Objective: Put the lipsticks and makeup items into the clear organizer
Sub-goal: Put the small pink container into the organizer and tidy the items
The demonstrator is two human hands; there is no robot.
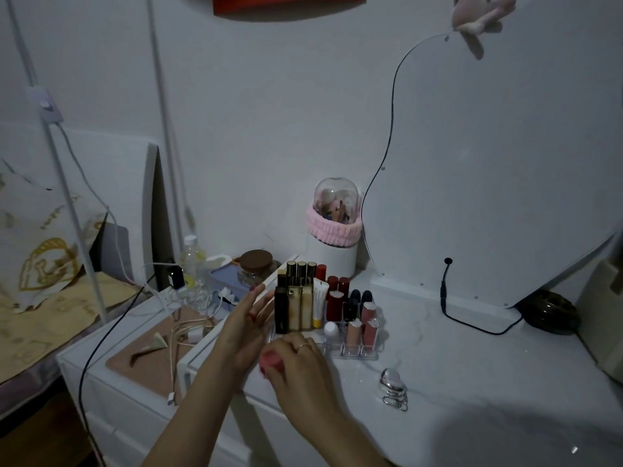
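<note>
The clear organizer (pixel 369 354) stands on the white marble-look dresser top (pixel 472 365), filled with several upright lipsticks (pixel 335 303), gold and black tubes (pixel 300 308) and a white-and-yellow tube (pixel 319 303). My left hand (pixel 247 326) reaches forward with straight fingers, its fingertips against the organizer's left side. My right hand (pixel 296 360) is just in front of the organizer's near-left corner, its fingers curled round a pink rounded item (pixel 269 360), mostly hidden by the hand.
A silver clip with a pale charm (pixel 392 387) lies on the dresser, right of my hands. Behind stand a domed brush holder with a pink band (pixel 333 227), a wavy mirror (pixel 488 180) and its black cable (pixel 445 298). Left: bottle (pixel 192 264), jar (pixel 256 264), cables.
</note>
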